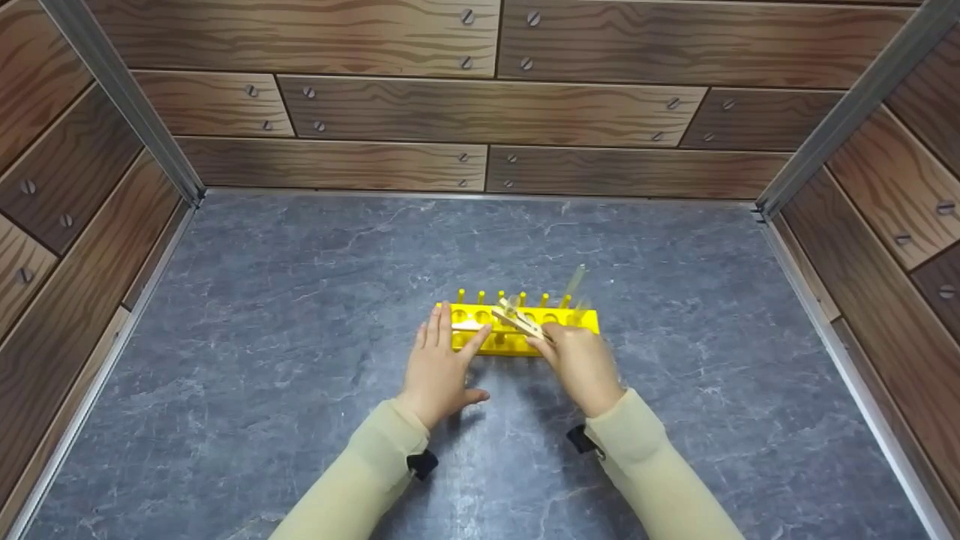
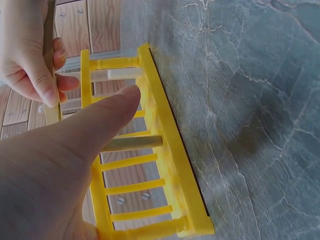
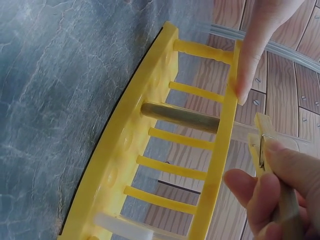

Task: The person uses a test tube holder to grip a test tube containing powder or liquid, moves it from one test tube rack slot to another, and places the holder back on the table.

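- The right hand (image 1: 585, 366) grips a wooden clamp (image 3: 286, 212), its tips at the upper part of the dark tube (image 3: 182, 116); whether they close round the glass is hard to tell.
- The left hand (image 1: 437, 367), fingers straight, holds nothing and rests on the left end of the yellow rack (image 2: 172, 142); light pressure there should stop any sliding.
- A square bite and a straight vertical line would suit best; tilting could knock glass against the hole.
- Near the rack's right end stands a white-bottomed tube (image 3: 125, 226).
- The rack stands on a grey marbled table (image 1: 300, 300), well apart from its back edge.
- Wood-patterned walls (image 1: 390, 109) meet at metal posts (image 1: 120, 97) by the back corners.
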A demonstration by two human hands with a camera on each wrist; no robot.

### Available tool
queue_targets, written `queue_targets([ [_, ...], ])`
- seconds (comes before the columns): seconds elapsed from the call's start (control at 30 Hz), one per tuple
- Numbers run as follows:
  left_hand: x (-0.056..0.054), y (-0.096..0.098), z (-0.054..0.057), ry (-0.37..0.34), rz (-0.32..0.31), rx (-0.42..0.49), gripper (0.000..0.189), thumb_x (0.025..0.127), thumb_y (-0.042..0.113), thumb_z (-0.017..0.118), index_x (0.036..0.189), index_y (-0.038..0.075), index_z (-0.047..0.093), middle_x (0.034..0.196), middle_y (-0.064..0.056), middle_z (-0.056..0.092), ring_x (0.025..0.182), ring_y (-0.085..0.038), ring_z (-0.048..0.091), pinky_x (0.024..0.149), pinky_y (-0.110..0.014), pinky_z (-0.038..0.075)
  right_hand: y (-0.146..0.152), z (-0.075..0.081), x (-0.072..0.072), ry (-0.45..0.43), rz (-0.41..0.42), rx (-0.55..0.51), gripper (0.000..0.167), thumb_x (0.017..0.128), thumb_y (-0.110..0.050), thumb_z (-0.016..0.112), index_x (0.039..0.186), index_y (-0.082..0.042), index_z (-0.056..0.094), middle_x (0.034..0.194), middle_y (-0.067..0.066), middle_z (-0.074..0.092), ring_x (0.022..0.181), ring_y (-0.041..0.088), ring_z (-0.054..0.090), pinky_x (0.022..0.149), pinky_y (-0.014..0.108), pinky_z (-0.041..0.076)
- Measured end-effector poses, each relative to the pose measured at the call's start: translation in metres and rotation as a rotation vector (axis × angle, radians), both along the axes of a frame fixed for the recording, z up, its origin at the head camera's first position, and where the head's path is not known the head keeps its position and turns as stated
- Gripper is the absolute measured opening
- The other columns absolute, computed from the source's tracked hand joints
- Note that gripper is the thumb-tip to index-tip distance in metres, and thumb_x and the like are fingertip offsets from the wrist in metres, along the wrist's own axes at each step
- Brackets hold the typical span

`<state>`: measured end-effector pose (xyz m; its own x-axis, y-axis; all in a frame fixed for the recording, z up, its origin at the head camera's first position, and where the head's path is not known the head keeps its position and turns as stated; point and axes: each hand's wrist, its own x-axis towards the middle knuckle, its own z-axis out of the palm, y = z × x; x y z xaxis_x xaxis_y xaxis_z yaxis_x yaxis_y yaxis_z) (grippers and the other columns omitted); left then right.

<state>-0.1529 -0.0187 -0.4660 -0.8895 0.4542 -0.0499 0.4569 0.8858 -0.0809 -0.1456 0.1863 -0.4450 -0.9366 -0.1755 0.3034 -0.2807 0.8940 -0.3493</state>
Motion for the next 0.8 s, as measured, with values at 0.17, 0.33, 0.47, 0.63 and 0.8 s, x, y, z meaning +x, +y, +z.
queue_targets([
  [0.17, 0.0003, -0.0004, 0.0005, -0.003, -0.001, 0.007, 0.095, 0.072, 0.073, 0.057, 0.149, 0.034, 0.019, 0.149, -0.032, 0.007, 0.138, -0.042, 0.009, 0.109, -0.049, 0.020, -0.0001, -0.0022, -0.0012, -0.011, 0.000, 0.000, 0.025, 0.086, -0.027, 0.066, 0.070, -0.010, 0.058, 0.055, -0.004, 0.046, 0.046, 0.012, 0.040, 0.044, 0.029, 0.037],
  [0.33, -0.0008, 0.0000, -0.0003, -0.013, -0.001, 0.013, 0.095, 0.072, 0.073, 0.057, 0.149, 0.034, 0.019, 0.148, -0.033, 0.007, 0.138, -0.042, 0.009, 0.110, -0.049, 0.019, 0.0002, -0.0051, -0.0023, 0.001, 0.007, 0.008, 0.025, 0.086, -0.027, 0.067, 0.071, -0.009, 0.058, 0.055, -0.003, 0.048, 0.046, 0.013, 0.041, 0.044, 0.029, 0.038],
  [0.47, -0.0010, 0.0000, -0.0012, -0.009, -0.002, 0.025, 0.095, 0.071, 0.072, 0.059, 0.149, 0.033, 0.020, 0.148, -0.033, 0.008, 0.137, -0.042, 0.010, 0.109, -0.049, 0.019, 0.0003, -0.0064, -0.0029, 0.007, 0.012, 0.000, 0.024, 0.085, -0.026, 0.067, 0.071, -0.009, 0.059, 0.055, -0.003, 0.048, 0.047, 0.013, 0.041, 0.044, 0.029, 0.037],
  [0.63, -0.0013, 0.0001, -0.0017, -0.016, 0.000, 0.037, 0.095, 0.071, 0.072, 0.059, 0.149, 0.034, 0.021, 0.148, -0.033, 0.008, 0.138, -0.042, 0.010, 0.109, -0.050, 0.019, 0.0002, -0.0078, -0.0036, 0.015, 0.013, -0.013, 0.023, 0.084, -0.024, 0.068, 0.070, -0.009, 0.059, 0.055, -0.002, 0.049, 0.046, 0.013, 0.041, 0.044, 0.029, 0.037],
  [0.8, -0.0014, 0.0001, -0.0011, -0.017, 0.003, 0.040, 0.095, 0.071, 0.071, 0.060, 0.149, 0.033, 0.022, 0.148, -0.032, 0.009, 0.137, -0.042, 0.011, 0.109, -0.050, 0.019, -0.0002, -0.0079, -0.0042, 0.015, 0.011, -0.001, 0.024, 0.085, -0.027, 0.067, 0.071, -0.008, 0.060, 0.056, -0.002, 0.050, 0.046, 0.013, 0.041, 0.044, 0.029, 0.038],
])
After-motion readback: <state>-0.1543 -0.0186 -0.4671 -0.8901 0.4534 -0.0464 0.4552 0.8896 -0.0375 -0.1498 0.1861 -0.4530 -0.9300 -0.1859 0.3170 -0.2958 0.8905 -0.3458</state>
